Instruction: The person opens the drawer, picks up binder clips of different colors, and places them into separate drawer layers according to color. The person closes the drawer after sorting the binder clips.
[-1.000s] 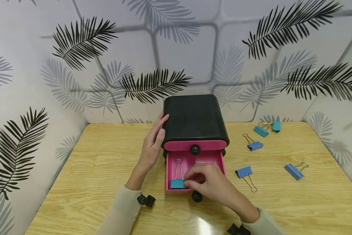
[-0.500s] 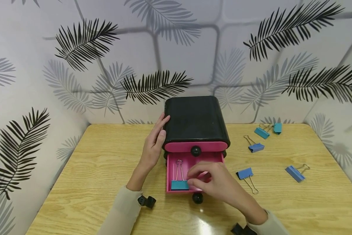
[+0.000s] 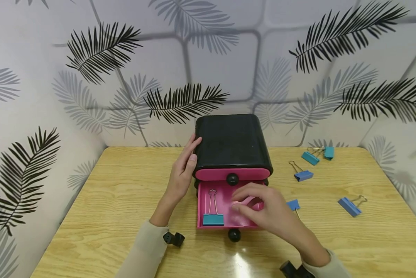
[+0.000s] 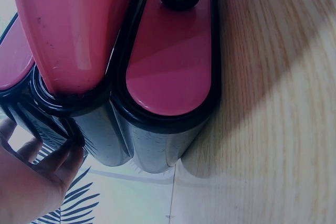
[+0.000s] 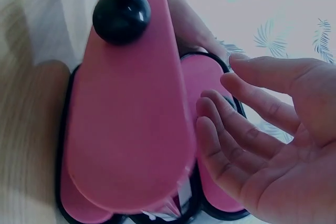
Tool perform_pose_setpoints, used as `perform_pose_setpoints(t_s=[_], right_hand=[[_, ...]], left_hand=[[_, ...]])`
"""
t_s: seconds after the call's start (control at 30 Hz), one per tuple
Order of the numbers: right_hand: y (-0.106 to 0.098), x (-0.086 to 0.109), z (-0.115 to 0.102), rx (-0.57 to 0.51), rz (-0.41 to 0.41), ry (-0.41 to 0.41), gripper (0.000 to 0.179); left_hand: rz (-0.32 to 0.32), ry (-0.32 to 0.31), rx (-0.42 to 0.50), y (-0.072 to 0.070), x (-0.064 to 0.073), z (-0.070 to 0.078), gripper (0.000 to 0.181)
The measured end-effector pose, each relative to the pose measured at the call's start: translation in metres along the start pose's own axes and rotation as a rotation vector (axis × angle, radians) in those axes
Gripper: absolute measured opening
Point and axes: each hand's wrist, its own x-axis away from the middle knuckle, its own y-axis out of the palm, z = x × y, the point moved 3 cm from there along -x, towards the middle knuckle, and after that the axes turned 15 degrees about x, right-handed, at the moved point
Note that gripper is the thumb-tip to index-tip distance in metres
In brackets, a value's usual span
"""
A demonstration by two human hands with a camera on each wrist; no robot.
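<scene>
Teal and wire-handled, the binder clip [image 3: 213, 220] lying front-left in the pink plastic drawer [image 3: 224, 195] could be knocked by the loosely curved, empty right hand [image 3: 272, 208], while the glossy black cabinet [image 3: 232, 143] might skid if the left hand [image 3: 181, 175], merely touching its side with outstretched fingers, slackens.

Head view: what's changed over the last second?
The right hand has moved right, its fingertips leaving the end of the teal binder clip; it now holds nothing. Unchanged: the clip lies in the open pink drawer, and the left hand rests against the black cabinet.
</scene>
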Motion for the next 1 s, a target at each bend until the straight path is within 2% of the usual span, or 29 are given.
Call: perform_pose_setpoints(t_s=[0.2, 0.47, 0.63, 1.0], right_hand=[[-0.014, 0.003, 0.002, 0.035, 0.091, 0.007, 0.021], [-0.026, 0.003, 0.005, 0.056, 0.133, -0.023, 0.023], [-0.036, 0.005, 0.006, 0.054, 0.189, -0.038, 0.025], [-0.055, 0.01, 0.017, 0.066, 0.274, -0.01, 0.033]], left_hand=[[0.001, -0.003, 0.0, -0.001, 0.001, 0.0, 0.047], [0.011, -0.013, -0.008, -0.002, 0.003, 0.001, 0.047], [0.008, -0.017, -0.011, -0.001, 0.003, 0.0, 0.047], [0.001, -0.016, -0.007, 0.001, 0.002, 0.002, 0.047]])
